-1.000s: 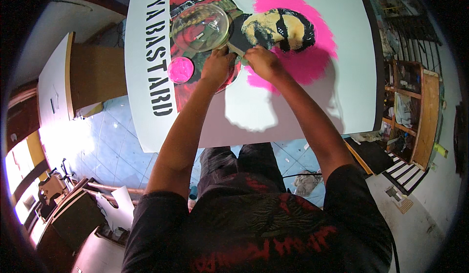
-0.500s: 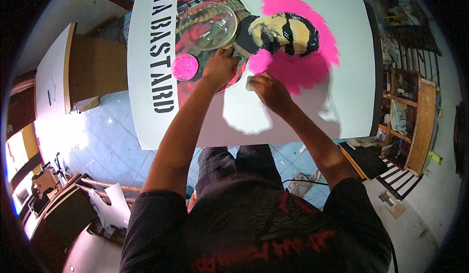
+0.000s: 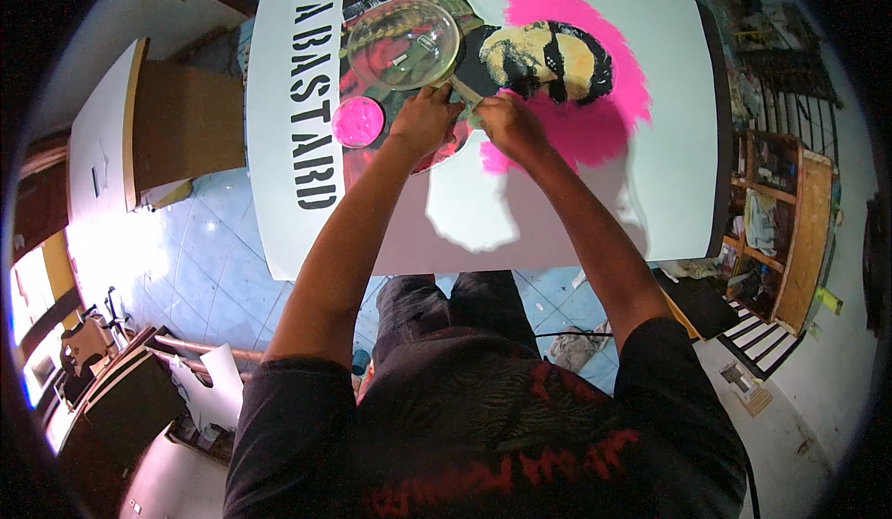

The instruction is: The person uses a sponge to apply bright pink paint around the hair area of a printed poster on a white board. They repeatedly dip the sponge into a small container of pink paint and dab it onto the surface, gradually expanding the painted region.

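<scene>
A white panel (image 3: 683, 175) carries a painted portrait (image 3: 548, 59), with bright pink around the head and a red and dark green torso. My left hand (image 3: 426, 121) rests on the torso, its fingers spread near the lower rim of a round clear dish (image 3: 404, 45). Beside that wrist sits a small round pot of pink paint (image 3: 358, 122). My right hand (image 3: 509, 129) is closed on a pale slim tool (image 3: 465, 90), which slants up toward the dish's rim; its exact kind is hard to make out. The hands are close together below the neck of the figure.
Black stencilled lettering (image 3: 311, 96) runs down the panel's left side. A white and brown cabinet (image 3: 186, 119) stands at left. At right is a wooden shelf unit (image 3: 771, 212) with various items. A crumpled cloth (image 3: 576, 347) lies on the blue tiled floor (image 3: 209, 249).
My right hand has moved up and left, from the pink patch's lower edge to beside my left hand. The panel, with the dish and pot, appears slightly shifted right and up.
</scene>
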{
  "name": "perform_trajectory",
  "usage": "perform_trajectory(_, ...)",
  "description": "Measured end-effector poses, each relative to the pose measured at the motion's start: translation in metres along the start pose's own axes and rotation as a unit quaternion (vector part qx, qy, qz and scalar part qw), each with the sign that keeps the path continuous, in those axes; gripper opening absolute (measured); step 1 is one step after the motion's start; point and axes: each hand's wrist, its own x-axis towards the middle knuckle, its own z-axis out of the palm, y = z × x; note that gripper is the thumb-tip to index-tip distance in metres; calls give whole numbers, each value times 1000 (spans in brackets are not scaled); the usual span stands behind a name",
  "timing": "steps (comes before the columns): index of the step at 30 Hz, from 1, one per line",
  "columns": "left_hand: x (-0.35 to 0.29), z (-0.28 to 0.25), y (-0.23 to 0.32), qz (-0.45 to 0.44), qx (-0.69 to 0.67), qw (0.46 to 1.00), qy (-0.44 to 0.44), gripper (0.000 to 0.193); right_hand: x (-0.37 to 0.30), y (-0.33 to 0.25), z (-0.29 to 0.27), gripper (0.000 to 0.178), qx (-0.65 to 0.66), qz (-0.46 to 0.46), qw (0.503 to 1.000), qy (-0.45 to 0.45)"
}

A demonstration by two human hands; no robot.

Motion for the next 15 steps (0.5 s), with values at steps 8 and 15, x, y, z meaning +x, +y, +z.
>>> perform_trajectory(8,-5,-10,2,13,-47,999,0,62,-42,-26,-6,11,15,-7,1000,25)
perform_trajectory(15,-5,-9,4,6,-33,999,4,65,-78,-48,-4,12,-6,70,997,-41)
